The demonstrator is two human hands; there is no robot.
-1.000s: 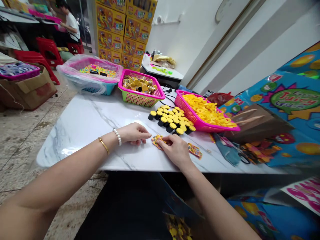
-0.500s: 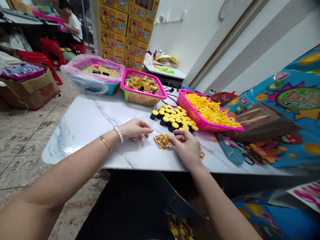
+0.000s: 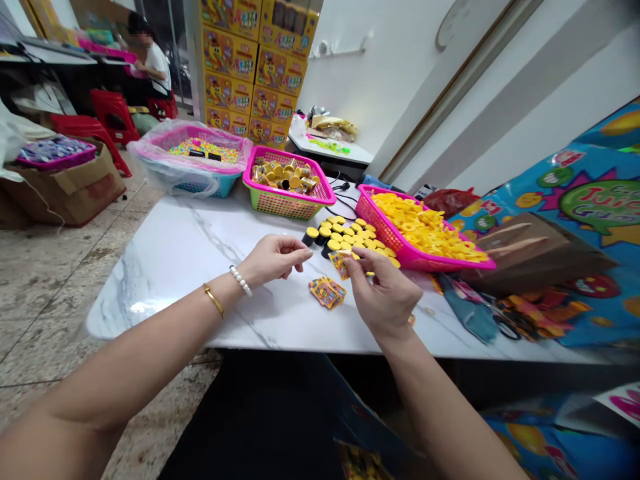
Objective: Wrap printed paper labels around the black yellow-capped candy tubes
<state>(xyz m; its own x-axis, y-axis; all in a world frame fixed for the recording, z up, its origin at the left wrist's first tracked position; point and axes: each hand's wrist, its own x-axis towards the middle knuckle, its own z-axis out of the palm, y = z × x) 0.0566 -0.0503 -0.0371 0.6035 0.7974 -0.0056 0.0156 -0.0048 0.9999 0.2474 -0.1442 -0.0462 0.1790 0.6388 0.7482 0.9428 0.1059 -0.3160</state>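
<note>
My right hand (image 3: pixel 383 287) pinches a small yellow-and-orange printed label (image 3: pixel 339 264) between thumb and fingers, raised above the table. Below it, a loose stack of similar labels (image 3: pixel 327 293) lies flat on the white marble-patterned table (image 3: pixel 200 247). My left hand (image 3: pixel 280 257), wearing a pearl bracelet, hovers left of the stack with fingers curled and the thumb against the index finger. Whether anything small is between them cannot be seen. Just beyond both hands stand several black cups with yellow tops (image 3: pixel 345 233), grouped closely; my right hand hides some of them.
A pink basket of yellow plastic pieces (image 3: pixel 385 223) is at the right, beside a blue printed bag (image 3: pixel 565 173). Another pink-and-green basket (image 3: pixel 283 207) holds small yellow-topped containers. A plastic-covered basket (image 3: pixel 220 183) holds colourful beads. Boxes (image 3: pixel 230 57) are stacked behind. A person (image 3: pixel 157 67) sits far left.
My right hand has lifted one label off the stack and raised it toward the cups. My left hand has moved slightly right, its fingers drawn closer together. The view has shifted slightly.
</note>
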